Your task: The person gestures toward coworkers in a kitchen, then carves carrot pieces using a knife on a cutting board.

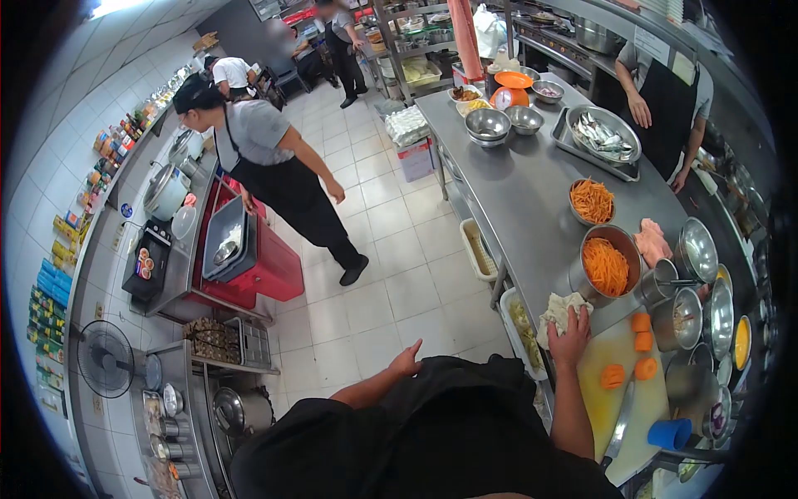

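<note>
My right hand [570,334] grips a crumpled pale cloth [562,311] at the left edge of the steel table. Just beyond it stands a deep steel pot [582,283] of shredded carrot. Close to my right forearm lies a yellowed cutting board [603,407], bearing several peeled carrot pieces [642,368] and a large knife [619,426]. My left hand [406,363] is held out in front of my dark apron, over the floor. Nothing shows in it, and its fingers look loosely extended.
Along the steel table [532,179] are a bowl of shredded carrot [592,201], a tray of fish [603,137] and an orange scale [504,96]. Several steel bowls [697,249] crowd its right side. One co-worker [274,158] stands by red bins [278,262]; another [669,108] stands across the table.
</note>
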Motion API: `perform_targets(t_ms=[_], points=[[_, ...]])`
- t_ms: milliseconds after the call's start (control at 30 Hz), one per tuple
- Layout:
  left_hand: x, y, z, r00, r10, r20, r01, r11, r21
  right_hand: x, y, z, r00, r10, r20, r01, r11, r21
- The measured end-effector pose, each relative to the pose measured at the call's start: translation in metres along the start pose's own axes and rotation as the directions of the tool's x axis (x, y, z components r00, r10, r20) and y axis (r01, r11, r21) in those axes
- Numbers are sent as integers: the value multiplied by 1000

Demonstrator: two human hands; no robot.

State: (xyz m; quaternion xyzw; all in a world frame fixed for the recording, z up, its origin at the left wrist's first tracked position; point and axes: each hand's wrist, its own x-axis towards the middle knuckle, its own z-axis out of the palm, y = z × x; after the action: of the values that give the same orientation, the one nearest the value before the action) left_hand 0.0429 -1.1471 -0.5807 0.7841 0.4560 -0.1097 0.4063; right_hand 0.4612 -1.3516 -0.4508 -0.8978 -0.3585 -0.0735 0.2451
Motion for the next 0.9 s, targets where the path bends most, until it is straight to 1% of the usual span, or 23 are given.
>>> perform_targets(t_ms=[133, 267, 300, 367, 400, 433, 467, 500, 533, 600, 633, 667, 833, 900], points=[[4, -2, 3, 998, 30, -47, -29, 1000, 10, -1, 3, 3, 1000, 9, 19, -9, 1000, 9], [2, -1, 2, 999, 41, -13, -40, 999, 1, -1, 6, 9, 999, -22, -26, 23, 1000, 11], [4, -3, 0, 999, 35, -39, -35, 999, 2, -2, 8, 11, 999, -18, -33, 18, 1000, 4], [7, -8, 5, 999, 47, -12, -47, 999, 27, 1, 7, 10, 994, -48, -93, 51, 998, 32], [10, -15, 9, 1000, 24, 13, -24, 999, -27, 1, 8, 11, 983, -81, -162, 86, 996, 29], [17, -25, 12, 999, -6, 39, 9, 997, -80, 6, -3, -7, 985, -97, -143, 113, 988, 110], [25, -36, 17, 996, 82, 34, -78, 992, -102, 5, -2, -4, 976, -112, -189, 131, 987, 92], [32, -47, 23, 985, 169, 28, -165, 979, -123, 5, 0, -1, 982, -96, -164, 110, 991, 76], [34, -53, 31, 973, 225, 48, -217, 965, -146, 0, -4, -7, 997, -14, -82, 18, 998, 54], [36, -56, 34, 960, 275, 46, -264, 950, -167, -2, -5, -3, 996, 9, -91, -3, 998, 62], [36, -52, 34, 957, 286, 51, -274, 947, -171, -2, -5, -2, 997, 15, -79, -12, 999, 37], [36, -52, 37, 955, 291, 58, -277, 946, -169, -3, -8, -7, 999, 43, -24, -41, 997, 62], [40, -41, 34, 942, 334, 37, -325, 933, -151, -3, -10, -7, 998, 64, -13, -63, 998, 13], [30, -18, 22, 959, 276, 55, -260, 943, -210, -3, -11, -8, 998, 66, 4, -66, 998, 5]])
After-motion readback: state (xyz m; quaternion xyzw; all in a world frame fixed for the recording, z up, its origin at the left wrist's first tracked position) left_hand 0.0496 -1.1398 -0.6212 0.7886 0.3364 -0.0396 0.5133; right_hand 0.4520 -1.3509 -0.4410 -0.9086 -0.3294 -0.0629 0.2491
